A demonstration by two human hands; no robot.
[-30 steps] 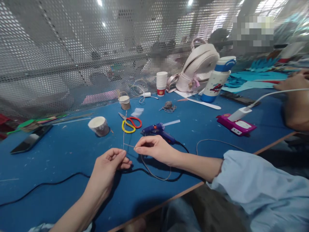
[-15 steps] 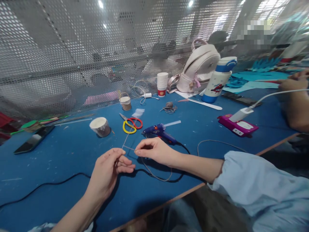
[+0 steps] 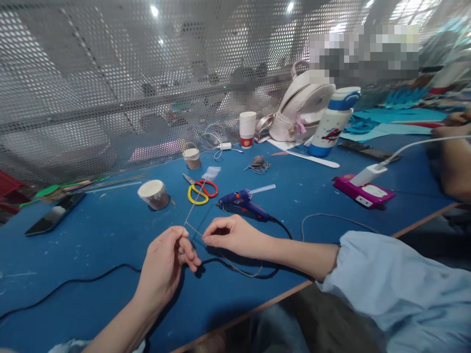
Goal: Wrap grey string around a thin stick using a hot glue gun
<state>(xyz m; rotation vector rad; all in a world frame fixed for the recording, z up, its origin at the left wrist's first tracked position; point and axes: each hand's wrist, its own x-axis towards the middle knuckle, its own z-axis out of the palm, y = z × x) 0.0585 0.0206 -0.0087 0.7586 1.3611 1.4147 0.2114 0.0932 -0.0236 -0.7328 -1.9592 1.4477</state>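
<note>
My left hand (image 3: 167,257), at the front of the table, pinches the lower end of a thin, straight stick-like piece (image 3: 194,205) between thumb and forefinger. That piece slants up and away; whether it is wire or stick I cannot tell. My right hand (image 3: 235,236) pinches a thin grey string (image 3: 194,229), stretched taut to the piece just above my left fingertips. More of the string loops on the table below my right wrist. Beyond my hands lie scissors (image 3: 198,192) with yellow and red handles and a blue glue gun (image 3: 243,200) with a clear glue stick in it.
A white-topped cup (image 3: 153,195), a smaller handled one (image 3: 192,159) and a grey yarn ball (image 3: 258,164) stand farther back. Paper cups (image 3: 247,130), a bottle (image 3: 333,122) and a backpack (image 3: 305,105) line the mesh. A purple power strip (image 3: 364,191) and another person's arm are right.
My right hand has shifted slightly left and down with the string, which now slants more steeply. My left fingers have curled a little more.
</note>
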